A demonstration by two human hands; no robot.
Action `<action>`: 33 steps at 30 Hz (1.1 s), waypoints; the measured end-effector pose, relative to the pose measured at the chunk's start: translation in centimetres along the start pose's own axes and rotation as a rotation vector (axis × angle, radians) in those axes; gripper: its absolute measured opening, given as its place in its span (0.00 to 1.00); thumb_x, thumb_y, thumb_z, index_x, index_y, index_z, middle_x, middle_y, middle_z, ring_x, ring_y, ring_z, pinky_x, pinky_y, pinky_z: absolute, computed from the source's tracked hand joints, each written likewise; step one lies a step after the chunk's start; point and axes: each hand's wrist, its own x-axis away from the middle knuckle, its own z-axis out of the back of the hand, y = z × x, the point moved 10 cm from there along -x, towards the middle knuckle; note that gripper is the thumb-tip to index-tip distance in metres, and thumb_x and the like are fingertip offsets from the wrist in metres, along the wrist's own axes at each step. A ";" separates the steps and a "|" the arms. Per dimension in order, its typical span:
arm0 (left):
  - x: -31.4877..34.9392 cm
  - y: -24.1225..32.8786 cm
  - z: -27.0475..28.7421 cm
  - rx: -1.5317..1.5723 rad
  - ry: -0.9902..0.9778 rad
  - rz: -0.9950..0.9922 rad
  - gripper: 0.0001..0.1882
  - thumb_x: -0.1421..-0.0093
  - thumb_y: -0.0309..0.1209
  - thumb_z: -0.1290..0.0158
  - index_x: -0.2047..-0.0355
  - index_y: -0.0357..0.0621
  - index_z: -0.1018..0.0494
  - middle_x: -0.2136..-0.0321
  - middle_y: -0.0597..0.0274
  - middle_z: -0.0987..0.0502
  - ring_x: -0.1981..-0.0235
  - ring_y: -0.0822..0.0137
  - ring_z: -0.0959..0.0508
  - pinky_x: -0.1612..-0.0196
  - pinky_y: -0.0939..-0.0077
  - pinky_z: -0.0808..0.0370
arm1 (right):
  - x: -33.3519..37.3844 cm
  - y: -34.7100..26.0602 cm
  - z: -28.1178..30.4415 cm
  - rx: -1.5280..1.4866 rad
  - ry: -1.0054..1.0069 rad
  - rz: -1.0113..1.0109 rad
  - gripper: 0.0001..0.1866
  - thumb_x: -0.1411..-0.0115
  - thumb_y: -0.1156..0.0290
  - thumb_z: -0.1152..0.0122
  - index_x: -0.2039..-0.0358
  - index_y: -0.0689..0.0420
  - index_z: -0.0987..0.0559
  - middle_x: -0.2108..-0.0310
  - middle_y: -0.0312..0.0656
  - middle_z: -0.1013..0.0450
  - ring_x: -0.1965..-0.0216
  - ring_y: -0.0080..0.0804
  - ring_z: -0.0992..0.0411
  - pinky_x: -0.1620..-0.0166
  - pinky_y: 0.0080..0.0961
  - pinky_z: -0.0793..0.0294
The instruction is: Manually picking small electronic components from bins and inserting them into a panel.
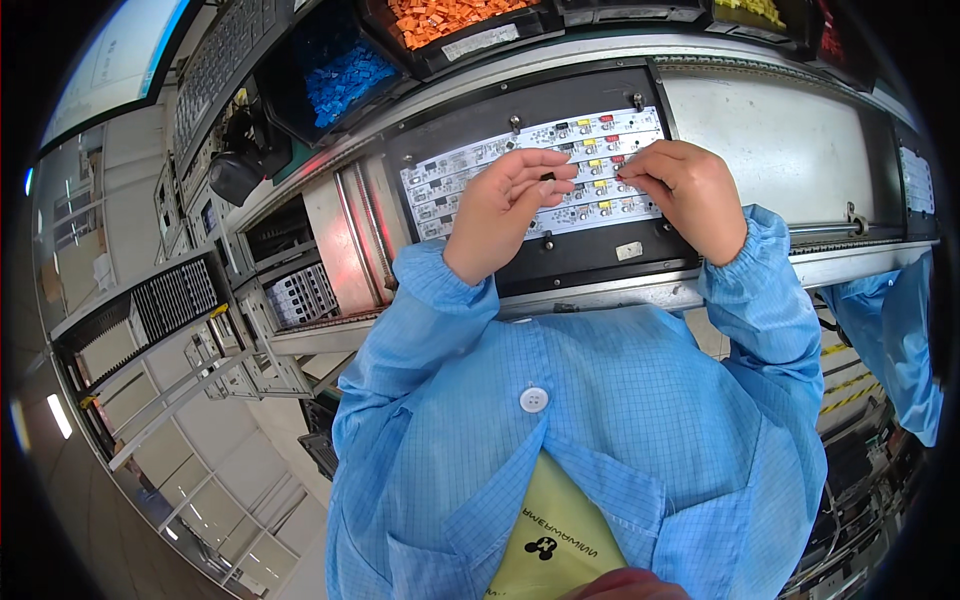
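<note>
White circuit board strips [440,186] lie in a black carrier frame [580,262] in front of me. Small black, yellow and red connectors stand in columns on them; one red connector [606,119] sits in the far row. My right hand [690,188] is over the strips' right part, thumb and forefinger pinched on a small red connector [620,178] at the board surface. Over the middle of the strips, my left hand [512,208] is half curled, palm turned inward, with a small black connector [547,178] between thumb and fingers.
Beyond the rail stand dark bins of blue parts [345,85], orange parts [450,18] and yellow parts [750,12]. A black handheld scanner [238,172] and a keyboard [225,65] are at the left. Another person's blue sleeve [890,330] shows at right.
</note>
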 end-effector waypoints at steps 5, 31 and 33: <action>-0.2 -0.1 -0.1 -0.037 0.015 0.004 0.13 0.27 0.20 0.54 0.43 0.34 0.31 0.46 0.48 0.19 0.47 0.64 0.17 0.46 0.74 0.20 | 0.0 -0.3 0.3 0.026 -0.017 0.019 0.08 0.46 0.79 0.29 0.64 0.58 0.13 0.65 0.43 0.17 0.64 0.41 0.18 0.59 0.32 0.17; 0.2 -0.4 1.2 -0.139 0.127 -0.052 0.12 0.34 0.20 0.41 0.51 0.39 0.20 0.65 0.63 0.20 0.70 0.81 0.22 0.69 0.87 0.26 | 1.8 -3.2 0.5 0.259 -0.187 0.274 0.26 0.44 0.55 0.30 0.47 0.54 0.16 0.59 0.38 0.24 0.58 0.37 0.24 0.54 0.33 0.23; 0.4 -0.3 1.4 -0.157 0.156 -0.035 0.11 0.35 0.21 0.39 0.51 0.40 0.19 0.69 0.66 0.19 0.73 0.81 0.22 0.70 0.87 0.26 | 1.9 -3.0 0.2 0.239 -0.176 0.228 0.27 0.45 0.53 0.29 0.47 0.51 0.15 0.58 0.38 0.24 0.57 0.38 0.25 0.53 0.34 0.24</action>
